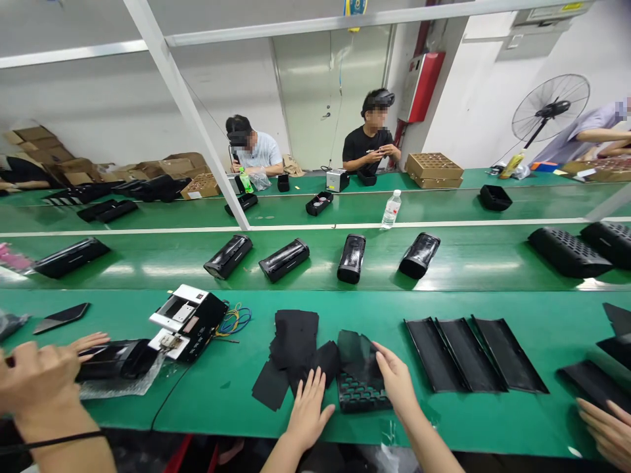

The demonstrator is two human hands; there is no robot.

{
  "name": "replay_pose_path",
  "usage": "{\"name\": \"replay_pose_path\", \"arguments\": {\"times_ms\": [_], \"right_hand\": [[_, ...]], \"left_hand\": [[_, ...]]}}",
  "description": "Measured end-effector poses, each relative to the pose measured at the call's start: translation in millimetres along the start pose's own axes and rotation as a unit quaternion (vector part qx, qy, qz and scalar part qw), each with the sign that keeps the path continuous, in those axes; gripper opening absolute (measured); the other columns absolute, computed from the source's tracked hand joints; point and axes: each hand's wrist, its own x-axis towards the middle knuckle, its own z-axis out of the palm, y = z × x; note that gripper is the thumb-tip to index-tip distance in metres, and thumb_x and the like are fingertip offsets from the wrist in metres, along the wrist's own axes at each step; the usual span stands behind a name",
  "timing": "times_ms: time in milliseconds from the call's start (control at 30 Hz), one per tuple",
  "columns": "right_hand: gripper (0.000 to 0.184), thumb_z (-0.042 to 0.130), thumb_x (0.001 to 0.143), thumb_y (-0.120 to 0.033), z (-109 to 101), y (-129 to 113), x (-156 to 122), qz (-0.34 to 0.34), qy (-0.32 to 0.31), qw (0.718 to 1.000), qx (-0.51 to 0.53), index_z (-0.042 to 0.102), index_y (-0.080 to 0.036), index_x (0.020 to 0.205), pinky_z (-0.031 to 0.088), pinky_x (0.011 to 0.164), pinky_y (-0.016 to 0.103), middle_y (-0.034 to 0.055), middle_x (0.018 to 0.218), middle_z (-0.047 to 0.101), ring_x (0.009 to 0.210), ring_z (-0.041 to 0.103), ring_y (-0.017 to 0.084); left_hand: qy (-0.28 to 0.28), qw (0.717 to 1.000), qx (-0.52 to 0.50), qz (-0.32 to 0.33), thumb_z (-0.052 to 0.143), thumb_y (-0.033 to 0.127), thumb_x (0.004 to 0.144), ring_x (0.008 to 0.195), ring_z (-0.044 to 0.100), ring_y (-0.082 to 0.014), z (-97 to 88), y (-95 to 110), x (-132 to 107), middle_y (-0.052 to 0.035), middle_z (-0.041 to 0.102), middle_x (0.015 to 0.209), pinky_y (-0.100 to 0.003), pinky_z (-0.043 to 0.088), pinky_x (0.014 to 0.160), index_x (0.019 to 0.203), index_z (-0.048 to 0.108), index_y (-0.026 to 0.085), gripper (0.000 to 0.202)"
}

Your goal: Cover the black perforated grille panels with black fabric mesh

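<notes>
My left hand [309,408] lies with its fingers spread, the tips on the lower edge of a loose pile of black sheets [296,338]. Beside it, my right hand [395,380] pinches the right edge of a thin, see-through black sheet [355,353]. That sheet covers the upper part of a black panel with rows of holes [362,394], which lies flat on the green table. The holes show uncovered along the panel's lower part. My right thumb is partly hidden by the fingers.
Three long black trays [466,355] lie to the right. On the left, a co-worker's hands [46,374] are at a black case beside a white-and-black machine [190,322]. Another person's hand [608,427] is at far right. Black cases [352,258] stand on the belt behind.
</notes>
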Motion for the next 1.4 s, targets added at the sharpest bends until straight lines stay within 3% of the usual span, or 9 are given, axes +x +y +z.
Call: {"name": "replay_pose_path", "arguments": {"times_ms": [200,400,633,867,967,1100,1167,1267,1400], "right_hand": [[0.05,0.055,0.069,-0.048,-31,-57,-8,0.059,-0.145,0.984,0.084,0.054,-0.019,0.11,0.044,0.081,0.038,0.0085,0.102,0.063,0.091,0.058,0.024],[0.051,0.057,0.069,-0.046,-34,-68,-6,0.06,-0.136,0.983,0.107,0.052,-0.019,0.112,0.046,0.072,0.034,0.0063,0.09,0.067,0.082,0.06,0.021],[0.055,0.058,0.067,-0.047,-74,-68,13,0.019,0.008,0.995,0.102,0.05,-0.018,0.113,0.046,0.066,0.029,0.0072,0.091,0.066,0.081,0.059,0.021],[0.064,0.058,0.069,-0.042,-82,-116,-10,0.025,-0.108,0.978,0.174,0.036,-0.021,0.126,0.046,0.068,0.03,0.0063,0.087,0.066,0.078,0.06,0.02],[0.066,0.061,0.065,-0.039,-66,-128,-22,0.05,-0.136,0.967,0.21,0.039,-0.02,0.124,0.046,0.06,0.029,0.0035,0.068,0.065,0.062,0.059,0.018],[0.065,0.061,0.063,-0.042,-51,-136,-32,0.061,-0.153,0.956,0.243,0.041,-0.024,0.122,0.045,0.055,0.026,-0.0007,0.06,0.062,0.054,0.056,0.015],[0.064,0.059,0.065,-0.046,-51,-136,-34,0.051,-0.14,0.963,0.226,0.04,-0.025,0.123,0.045,0.057,0.027,-0.0004,0.063,0.062,0.057,0.057,0.016],[0.064,0.051,0.068,-0.053,-56,-133,-38,0.054,-0.122,0.97,0.205,0.04,-0.022,0.123,0.045,0.064,0.031,0.0042,0.073,0.065,0.068,0.059,0.02],[0.07,0.05,0.063,-0.062,-60,-128,-45,0.046,-0.165,0.961,0.219,0.045,-0.019,0.118,0.043,0.075,0.036,0.0111,0.095,0.063,0.087,0.057,0.026]], "left_hand": [[-0.025,0.998,-0.003,-0.053,0.021,0.049,0.077,0.13,0.003,-0.0228,-20.1,20,2,-0.0065,0.012,0.142,-0.047,0.009,0.104,0.132,0.02,0.014,0.065],[-0.082,0.991,0.06,-0.086,0.029,0.042,0.073,0.13,0.0,-0.0247,-25.9,30,3,-0.0062,0.003,0.142,-0.055,0.006,0.1,0.133,0.014,0.014,0.068],[-0.035,0.992,0.066,-0.105,0.03,0.038,0.072,0.13,0.004,-0.0251,-14.6,24,1,-0.0074,0.006,0.142,-0.055,0.007,0.1,0.133,0.015,0.014,0.067],[0.07,0.988,-0.105,-0.09,0.038,0.038,0.073,0.129,0.014,-0.0275,-30.7,44,4,-0.0142,0.024,0.139,-0.048,0.015,0.102,0.124,0.037,0.012,0.057],[0.059,0.926,-0.373,0.024,0.044,0.046,0.072,0.123,0.031,-0.0229,-52.3,81,1,-0.0141,0.036,0.132,-0.039,0.025,0.101,0.122,0.038,0.015,0.059],[-0.098,0.714,-0.682,0.121,0.059,0.044,0.065,0.104,0.052,-0.0243,-74.9,131,-15,-0.0134,0.056,0.113,-0.039,0.039,0.088,0.11,0.049,0.018,0.053],[-0.09,0.642,-0.755,0.098,0.065,0.035,0.063,0.09,0.059,-0.0218,-84.1,143,-25,-0.0095,0.064,0.095,-0.036,0.044,0.082,0.093,0.057,0.017,0.037],[-0.014,0.623,-0.781,0.044,0.069,0.025,0.059,0.075,0.061,-0.0163,-101.1,144,-39,-0.0044,0.067,0.077,-0.028,0.046,0.073,0.077,0.06,0.015,0.022],[0.017,0.662,-0.749,0.024,0.069,0.024,0.059,0.067,0.06,-0.0126,-124.5,131,-50,-0.0033,0.067,0.072,-0.023,0.047,0.066,0.075,0.062,0.013,0.02]]}}
